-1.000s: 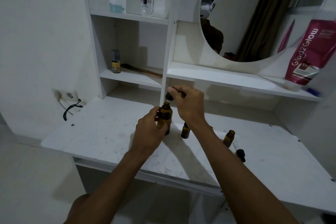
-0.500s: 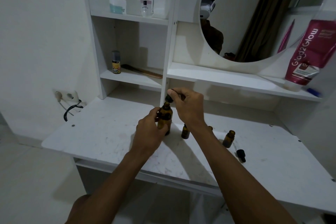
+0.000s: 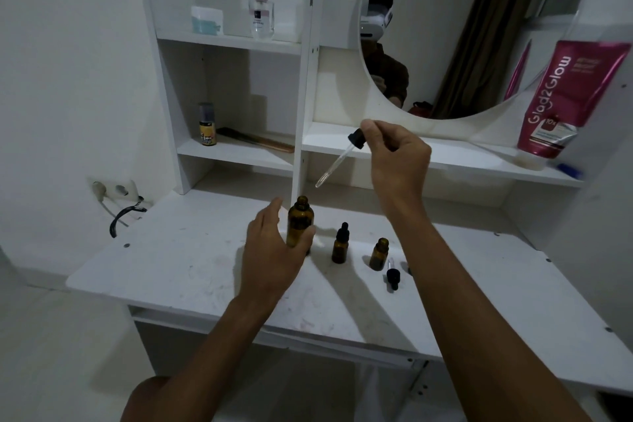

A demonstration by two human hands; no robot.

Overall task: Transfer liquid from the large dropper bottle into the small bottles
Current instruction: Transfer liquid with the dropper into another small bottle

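The large amber dropper bottle [image 3: 300, 223] stands uncapped on the white table [image 3: 178, 267]. My left hand [image 3: 274, 250] cups it loosely, thumb touching its front, fingers straight and a little apart from its left side. My right hand [image 3: 397, 161] is raised above and to the right, pinching the black bulb of the large dropper [image 3: 356, 140]; its glass pipette slants down-left, tip above the bottle. To the right stand a small capped amber bottle [image 3: 340, 245] and a small uncapped amber bottle [image 3: 379, 253]. A small loose dropper [image 3: 392, 276] lies beside the uncapped one.
White shelves behind hold a perfume bottle [image 3: 262, 10], a jar [image 3: 206, 20], a small yellow bottle [image 3: 207, 127] and a comb [image 3: 257, 140]. A pink tube [image 3: 568, 99] leans at the right under the round mirror [image 3: 472, 27]. A wall socket with a cable [image 3: 116, 195] is at the left.
My right hand has pulled the dropper out of the large bottle and lifted it up to the right. My left hand has loosened its grip on the bottle.
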